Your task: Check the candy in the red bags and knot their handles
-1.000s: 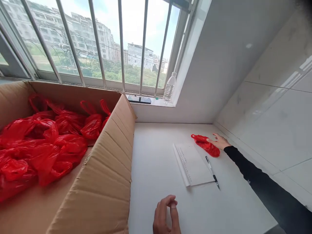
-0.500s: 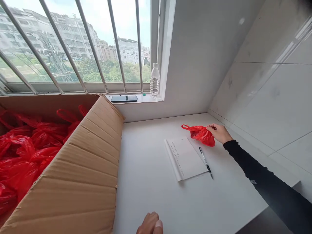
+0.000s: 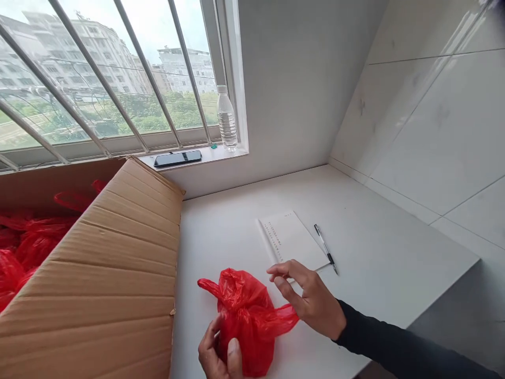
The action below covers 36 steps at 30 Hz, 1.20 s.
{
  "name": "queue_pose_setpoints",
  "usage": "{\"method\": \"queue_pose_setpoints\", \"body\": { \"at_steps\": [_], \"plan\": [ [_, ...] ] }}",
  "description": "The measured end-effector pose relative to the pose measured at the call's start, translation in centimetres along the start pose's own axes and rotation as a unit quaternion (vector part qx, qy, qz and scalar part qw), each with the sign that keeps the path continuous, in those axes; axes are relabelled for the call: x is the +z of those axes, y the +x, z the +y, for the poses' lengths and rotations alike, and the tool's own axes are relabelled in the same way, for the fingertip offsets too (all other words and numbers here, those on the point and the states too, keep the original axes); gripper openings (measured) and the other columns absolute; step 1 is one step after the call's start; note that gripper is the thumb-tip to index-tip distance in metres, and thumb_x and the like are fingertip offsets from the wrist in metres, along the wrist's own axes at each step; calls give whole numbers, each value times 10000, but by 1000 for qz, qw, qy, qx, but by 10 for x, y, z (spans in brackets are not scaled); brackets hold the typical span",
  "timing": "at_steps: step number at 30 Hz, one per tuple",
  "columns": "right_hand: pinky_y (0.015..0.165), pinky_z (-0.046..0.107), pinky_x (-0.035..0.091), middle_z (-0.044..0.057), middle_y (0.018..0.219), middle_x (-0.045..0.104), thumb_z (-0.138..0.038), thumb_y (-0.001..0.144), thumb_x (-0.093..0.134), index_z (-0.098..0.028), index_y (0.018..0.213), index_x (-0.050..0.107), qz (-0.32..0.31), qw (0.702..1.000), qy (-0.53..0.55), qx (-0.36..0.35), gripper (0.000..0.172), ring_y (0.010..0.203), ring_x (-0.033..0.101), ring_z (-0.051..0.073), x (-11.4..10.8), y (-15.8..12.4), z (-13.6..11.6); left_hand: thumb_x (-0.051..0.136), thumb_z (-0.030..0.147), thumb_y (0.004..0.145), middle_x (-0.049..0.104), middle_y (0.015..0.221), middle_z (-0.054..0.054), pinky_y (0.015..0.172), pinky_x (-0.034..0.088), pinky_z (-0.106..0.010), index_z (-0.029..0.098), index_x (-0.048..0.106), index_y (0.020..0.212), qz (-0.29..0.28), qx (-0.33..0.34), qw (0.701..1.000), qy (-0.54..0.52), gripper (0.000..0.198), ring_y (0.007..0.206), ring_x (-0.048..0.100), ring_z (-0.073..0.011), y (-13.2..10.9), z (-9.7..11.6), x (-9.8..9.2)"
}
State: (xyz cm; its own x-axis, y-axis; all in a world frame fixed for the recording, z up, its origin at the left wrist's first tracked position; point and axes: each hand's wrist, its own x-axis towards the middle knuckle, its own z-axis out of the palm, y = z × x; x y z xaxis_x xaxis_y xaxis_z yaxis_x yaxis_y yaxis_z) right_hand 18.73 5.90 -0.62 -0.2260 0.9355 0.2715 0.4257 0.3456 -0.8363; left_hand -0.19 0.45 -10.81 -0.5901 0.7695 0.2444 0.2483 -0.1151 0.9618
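A: Where is the red bag (image 3: 252, 310)?
B: On the table (image 3: 221, 231), beside the cardboard box (image 3: 106, 273). Its side is cupped by the curled left hand (image 3: 219, 350); firmness of grip cannot be told. The right hand (image 3: 307, 297) is held half open near one handle, nothing visibly gripped.
A: The risk?
B: Thin plastic might be torn by hard pulling.
A: Room?
B: Open surface is seen beyond the pen (image 3: 326, 250); leftward, movement is limited by the box wall.

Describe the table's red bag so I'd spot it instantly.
Find the white table beside the cardboard box. On its near part, the red bag sits between the left hand and right hand. Unlike the bags in the box, it's outside.
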Motion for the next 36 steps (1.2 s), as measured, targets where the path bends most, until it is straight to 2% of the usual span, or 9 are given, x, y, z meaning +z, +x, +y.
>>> {"method": "queue_pose_setpoints", "body": {
  "at_steps": [4, 8, 13, 17, 21, 24, 27, 33, 36],
  "plan": [
    [979, 403, 535, 75, 1209, 676, -197, 1027, 391, -228, 1332, 545, -20, 986, -154, -59, 343, 1134, 609, 211, 2, -1, 33, 634, 481, 849, 606, 1311, -149, 995, 445, -502, 187, 558, 1330, 15, 79, 990, 117, 569, 1170, 566, -339, -2, 5, 10],
    [1110, 563, 427, 103, 1385, 608, -189, 1005, 427, -226, 1425, 497, -54, 975, -203, -79, 427, 1272, 556, 274, 8, -3, 62, 643, 393, 861, 684, 1166, -134, 987, 441, -511, 186, 607, 1261, 6, 208, 951, 229, 452, 1063, 623, -318, 1, 11, 12],
    [1135, 610, 384, 132, 1442, 563, -205, 999, 445, -206, 1435, 493, -46, 968, -236, -70, 439, 1332, 519, 290, 5, 6, 79, 598, 290, 896, 694, 1147, -101, 998, 461, -493, 229, 630, 1253, -15, 233, 948, 215, 364, 1085, 610, -302, -1, 8, 8],
    [1167, 613, 326, 136, 1443, 546, -187, 1007, 415, -206, 1383, 534, -32, 970, -231, -63, 394, 1359, 486, 273, -7, 6, 63, 498, 172, 927, 711, 1157, -51, 1012, 454, -474, 294, 641, 1269, -117, 245, 952, 144, 391, 1167, 586, -285, -1, 13, -2],
    [1180, 429, 364, 70, 1408, 560, -218, 995, 483, -247, 1337, 560, -88, 981, -129, -117, 351, 1338, 479, 194, -10, -10, 27, 440, 168, 942, 710, 1210, -39, 1032, 430, -490, 317, 651, 1280, -178, 273, 938, 115, 426, 1229, 563, -287, 9, 25, -12],
    [1220, 466, 269, 56, 1351, 596, -212, 967, 539, -249, 1378, 527, -146, 973, -101, -147, 413, 1290, 503, 206, -4, -20, 13, 527, 244, 921, 684, 1236, -68, 1031, 429, -512, 282, 642, 1277, -185, 279, 930, 149, 376, 1232, 548, -303, 14, 29, -13],
    [1219, 516, 235, 42, 1186, 653, -221, 962, 553, -254, 1369, 529, -159, 972, -123, -121, 410, 1136, 572, 206, 3, -23, 16, 655, 253, 869, 692, 1149, -61, 1005, 451, -484, 281, 707, 1091, -186, 283, 927, 162, 230, 1187, 563, -292, 16, 29, -10],
    [1108, 489, 363, 21, 964, 663, -173, 938, 565, -222, 1020, 629, -109, 985, -103, -87, 115, 940, 580, 192, -5, -27, 19, 644, 275, 896, 731, 955, -45, 985, 464, -453, 269, 734, 907, -163, 264, 942, 129, 91, 1076, 622, -275, 19, 40, -14],
    [941, 445, 462, 1, 848, 636, -139, 902, 560, -225, 890, 585, -70, 994, -77, -21, 90, 837, 560, 187, -17, -30, 17, 635, 323, 905, 725, 965, -39, 948, 492, -419, 264, 711, 932, -112, 191, 965, 144, 100, 1009, 647, -259, 20, 48, -19]
  ]
}}
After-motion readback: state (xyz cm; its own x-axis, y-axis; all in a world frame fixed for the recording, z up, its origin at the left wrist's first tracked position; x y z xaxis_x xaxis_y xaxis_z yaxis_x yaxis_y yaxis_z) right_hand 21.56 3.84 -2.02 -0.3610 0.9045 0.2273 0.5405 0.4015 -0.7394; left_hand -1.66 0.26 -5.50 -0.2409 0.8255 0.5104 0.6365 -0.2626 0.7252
